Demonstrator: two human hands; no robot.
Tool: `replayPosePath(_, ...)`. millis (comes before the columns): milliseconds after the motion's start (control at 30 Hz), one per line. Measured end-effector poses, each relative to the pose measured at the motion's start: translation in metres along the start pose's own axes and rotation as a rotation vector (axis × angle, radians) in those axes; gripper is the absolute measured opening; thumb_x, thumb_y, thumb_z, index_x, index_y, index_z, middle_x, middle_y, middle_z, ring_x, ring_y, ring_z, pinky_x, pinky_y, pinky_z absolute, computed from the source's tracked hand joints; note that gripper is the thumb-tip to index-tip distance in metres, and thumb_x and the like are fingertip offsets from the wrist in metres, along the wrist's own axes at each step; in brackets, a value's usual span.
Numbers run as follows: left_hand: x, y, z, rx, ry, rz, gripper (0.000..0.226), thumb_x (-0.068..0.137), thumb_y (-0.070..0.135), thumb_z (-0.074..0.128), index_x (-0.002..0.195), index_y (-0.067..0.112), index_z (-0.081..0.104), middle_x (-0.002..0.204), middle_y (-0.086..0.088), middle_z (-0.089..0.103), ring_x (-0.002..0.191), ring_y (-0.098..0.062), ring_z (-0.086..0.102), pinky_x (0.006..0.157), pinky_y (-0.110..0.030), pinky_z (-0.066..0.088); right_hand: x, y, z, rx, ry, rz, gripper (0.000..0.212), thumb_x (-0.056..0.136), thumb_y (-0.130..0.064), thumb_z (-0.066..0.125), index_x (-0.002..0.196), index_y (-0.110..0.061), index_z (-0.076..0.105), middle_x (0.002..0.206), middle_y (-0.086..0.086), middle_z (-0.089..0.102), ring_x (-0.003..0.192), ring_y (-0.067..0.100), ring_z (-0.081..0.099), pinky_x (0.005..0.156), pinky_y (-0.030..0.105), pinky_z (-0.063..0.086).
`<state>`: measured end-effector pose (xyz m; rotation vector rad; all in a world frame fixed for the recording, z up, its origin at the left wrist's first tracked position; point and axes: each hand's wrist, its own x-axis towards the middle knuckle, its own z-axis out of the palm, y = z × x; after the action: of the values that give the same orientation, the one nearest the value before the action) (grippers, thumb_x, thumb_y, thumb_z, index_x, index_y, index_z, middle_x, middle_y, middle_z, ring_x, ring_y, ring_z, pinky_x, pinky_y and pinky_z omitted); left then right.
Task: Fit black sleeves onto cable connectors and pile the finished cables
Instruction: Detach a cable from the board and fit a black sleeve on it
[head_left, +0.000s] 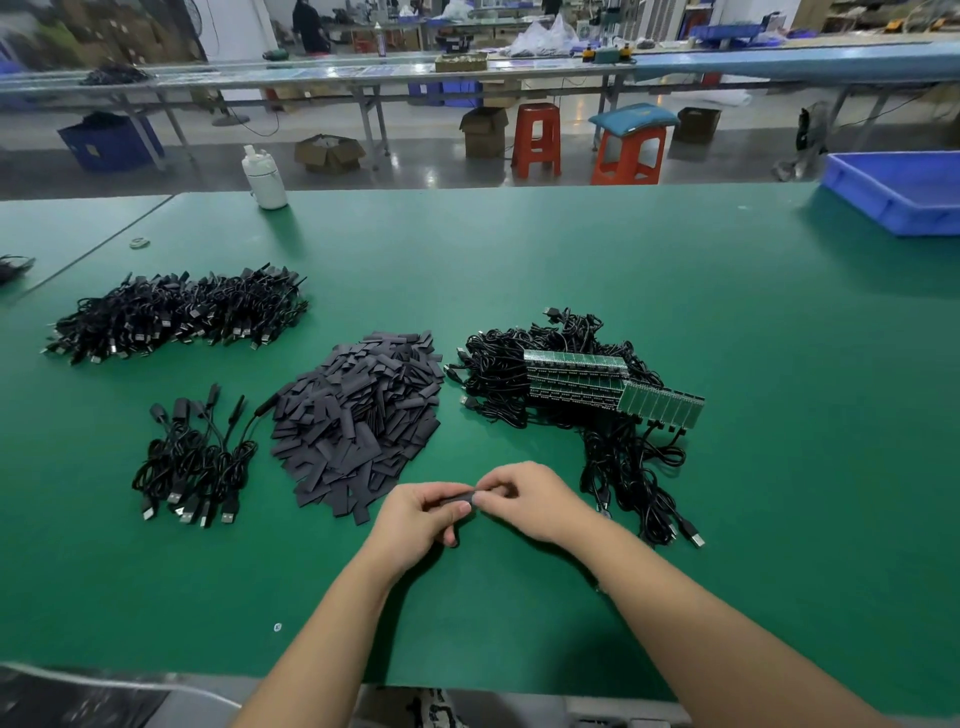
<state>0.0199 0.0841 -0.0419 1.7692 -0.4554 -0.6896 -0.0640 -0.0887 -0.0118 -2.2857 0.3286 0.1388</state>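
1. The left hand and the right hand met just above the green desk, fingers curled.
2. Both hands pinched one black sleeve between them. It lay sideways, its long side running from hand to hand.
3. The heap of loose sleeves sat just beyond the left hand.
4. A small pile of cables lay further left.
5. Cables with green boards sat beyond the right hand.

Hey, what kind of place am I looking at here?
Most likely an electronics assembly workshop: a green work table with a pile of black sleeves, bundled cables with circuit boards, and long benches behind.
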Motion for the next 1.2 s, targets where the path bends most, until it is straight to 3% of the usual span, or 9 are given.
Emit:
replayPosePath(67,0.0,-0.002,0.001,0.006,0.012,0.007,0.019,0.088,0.009,0.072,0.098,0.024,0.076,0.053,-0.007,0.06,0.049,-0.016,0.052,0.066,-0.03,0.041,0.002,0.003,-0.006,0.081,-0.032,0.052,0.022,0.095,-0.036,0.06,0.089,-0.022,0.077,0.081,-0.004,0.076,0.066,0.015,0.058,0.066,0.03,0.049)
replayPosePath(267,-0.002,-0.003,-0.002,0.034,-0.013,0.028,0.022,0.087,0.011,0.074,0.099,0.028,0.076,0.06,-0.012,0.064,0.051,-0.016,0.053,0.069,-0.032,0.046,0.001,0.004,-0.006,0.214,-0.07,0.101,0.02,0.098,-0.026,0.061,0.092,-0.016,0.078,0.065,-0.012,0.071,0.053,-0.002,0.052,0.053,0.01,0.04)
replayPosePath(467,-0.003,-0.002,-0.002,0.084,-0.029,0.03,0.021,0.088,0.013,0.072,0.1,0.031,0.075,0.054,-0.003,0.061,0.051,-0.013,0.054,0.057,-0.02,0.041,-0.001,0.005,-0.004,0.179,-0.056,0.099,0.024,0.098,-0.028,0.061,0.079,-0.026,0.075,0.06,-0.015,0.068,0.044,-0.001,0.043,0.047,0.013,0.037)
replayPosePath(633,-0.002,-0.004,0.0,0.117,-0.028,0.039,0.021,0.087,0.017,0.074,0.102,0.031,0.075,0.057,0.002,0.064,0.053,-0.012,0.056,0.058,-0.021,0.043,-0.001,0.008,-0.002,0.186,-0.046,0.13,0.021,0.096,-0.031,0.061,0.086,-0.022,0.078,0.074,-0.007,0.075,0.054,0.012,0.044,0.051,0.023,0.037)
replayPosePath(767,-0.004,-0.006,0.005,0.238,0.059,0.137,0.022,0.078,0.021,0.083,0.095,0.033,0.076,0.086,0.014,0.075,0.083,-0.001,0.069,0.077,-0.014,0.05,0.0,0.005,0.004,0.16,-0.062,0.128,0.019,0.095,-0.029,0.06,0.091,-0.021,0.076,0.067,-0.009,0.07,0.062,0.014,0.051,0.061,0.028,0.044)
replayPosePath(1033,-0.007,-0.011,0.01,0.293,0.172,0.214,0.017,0.08,0.019,0.081,0.094,0.028,0.079,0.087,0.026,0.073,0.085,0.006,0.067,0.079,-0.009,0.047,0.003,0.002,0.004,0.069,-0.058,0.143,0.021,0.093,-0.032,0.056,0.097,-0.021,0.074,0.091,0.006,0.075,0.073,0.015,0.057,0.078,0.037,0.056)
replayPosePath(1200,-0.01,-0.015,0.013,0.366,0.205,0.3,0.019,0.079,0.019,0.081,0.097,0.026,0.079,0.088,0.022,0.073,0.086,0.004,0.066,0.08,-0.012,0.048,0.003,0.002,0.004,0.09,-0.079,0.142,0.018,0.093,-0.029,0.058,0.085,-0.027,0.074,0.068,-0.009,0.068,0.061,0.013,0.053,0.063,0.029,0.048)
